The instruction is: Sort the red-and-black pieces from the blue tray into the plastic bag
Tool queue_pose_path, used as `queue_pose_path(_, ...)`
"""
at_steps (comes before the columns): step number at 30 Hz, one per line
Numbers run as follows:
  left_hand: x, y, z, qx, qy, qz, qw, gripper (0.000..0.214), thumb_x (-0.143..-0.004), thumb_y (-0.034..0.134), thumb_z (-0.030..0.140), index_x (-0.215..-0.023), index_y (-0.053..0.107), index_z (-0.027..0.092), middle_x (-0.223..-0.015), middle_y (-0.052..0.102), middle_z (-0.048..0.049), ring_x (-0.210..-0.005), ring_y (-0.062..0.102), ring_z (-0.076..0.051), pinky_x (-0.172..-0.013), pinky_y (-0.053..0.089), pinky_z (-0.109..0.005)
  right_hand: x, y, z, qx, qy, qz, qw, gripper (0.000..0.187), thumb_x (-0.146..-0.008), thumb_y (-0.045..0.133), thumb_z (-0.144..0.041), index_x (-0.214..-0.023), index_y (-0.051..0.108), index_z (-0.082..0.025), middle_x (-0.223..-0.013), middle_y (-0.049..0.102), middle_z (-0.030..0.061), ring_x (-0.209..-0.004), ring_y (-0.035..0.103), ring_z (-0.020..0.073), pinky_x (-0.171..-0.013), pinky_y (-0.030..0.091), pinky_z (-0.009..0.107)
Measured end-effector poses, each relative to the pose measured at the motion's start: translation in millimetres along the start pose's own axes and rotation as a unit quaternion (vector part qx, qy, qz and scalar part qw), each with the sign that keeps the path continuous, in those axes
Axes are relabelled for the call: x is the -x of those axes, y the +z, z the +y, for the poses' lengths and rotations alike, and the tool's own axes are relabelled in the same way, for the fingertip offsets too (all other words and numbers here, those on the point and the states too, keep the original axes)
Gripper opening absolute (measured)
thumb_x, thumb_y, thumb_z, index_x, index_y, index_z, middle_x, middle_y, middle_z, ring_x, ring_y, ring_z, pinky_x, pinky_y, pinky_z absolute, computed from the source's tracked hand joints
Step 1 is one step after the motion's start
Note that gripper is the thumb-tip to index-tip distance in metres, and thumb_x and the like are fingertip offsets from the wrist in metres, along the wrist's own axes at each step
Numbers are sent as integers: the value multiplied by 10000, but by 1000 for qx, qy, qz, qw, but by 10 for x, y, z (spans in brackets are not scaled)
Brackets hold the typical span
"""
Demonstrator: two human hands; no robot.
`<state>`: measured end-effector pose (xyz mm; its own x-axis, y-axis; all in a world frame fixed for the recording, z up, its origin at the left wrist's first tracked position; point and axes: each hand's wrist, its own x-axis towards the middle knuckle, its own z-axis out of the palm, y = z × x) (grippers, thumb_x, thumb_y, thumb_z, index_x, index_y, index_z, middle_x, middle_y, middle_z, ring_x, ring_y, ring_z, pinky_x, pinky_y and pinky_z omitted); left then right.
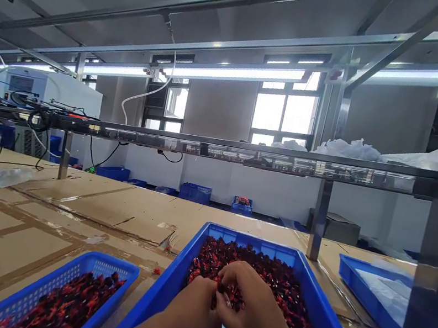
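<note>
At bottom centre of the frame, the left hand (192,310) and right hand (250,315) reach into a large blue tray (260,243), their fingers (233,278) curled narrowly together, pinching dark red bits (254,276) from the heap. A smaller blue basket (101,266) of similar bits sits at lower left on the cardboard-covered desk (64,233).

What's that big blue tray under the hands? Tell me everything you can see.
This large, rectangular tray looks like bright blue plastic, with solid sloping walls and a flat rim. It rests on cardboard, heaped with small dark red and black pieces. The left hand and right hand reach down into them.
</note>
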<state>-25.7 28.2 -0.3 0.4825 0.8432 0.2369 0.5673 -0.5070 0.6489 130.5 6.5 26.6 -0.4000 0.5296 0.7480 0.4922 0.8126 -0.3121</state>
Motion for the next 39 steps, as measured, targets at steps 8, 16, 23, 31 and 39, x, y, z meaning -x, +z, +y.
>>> queue_pose_path(8,13,132,64,-12,-8,-27,1000,174,-713,461,155,-544,493,183,-556,584,2,-540,520,-135,-535,369,-237,5,-67,-19,11,5,-15,1000,208,-787,563,-105,-962,556,-217,-915,632,34,-847,583,192,-747,469,315)
queue_pose_path(16,-34,143,-5,138,-13,-44,989,145,-792,436,222,-752,564,167,-558,526,30,-460,468,-104,-451,347,-208,-59,-77,-11,-99,72,24,992,128,-733,559,-129,-830,568,-211,-860,613,29,-807,580,190,-752,474,331)
queue_pose_path(23,-29,-136,125,165,0,19,986,502,-917,440,383,-1370,446,166,-812,709,-21,-583,567,-138,-578,429,-244,-115,-136,364,-485,395,23,780,208,-772,494,-394,-886,508,-220,-702,513,-36,-447,437,100,-323,273,190)
queue_pose_path(31,16,-256,138,-34,41,112,992,545,-931,446,356,-1463,366,275,-862,695,-28,-762,607,-213,-668,397,-275,-96,22,263,-315,282,-16,906,254,-778,696,-416,-840,679,-170,-574,499,-54,-479,367,75,-448,273,198)
queue_pose_path(39,17,-147,167,51,30,69,996,696,-839,458,201,-1501,245,221,-814,689,-6,-642,592,-165,-609,392,-243,-63,7,80,-174,234,-1,957,163,-790,659,-236,-951,683,-228,-540,359,-90,-504,381,106,-515,318,225)
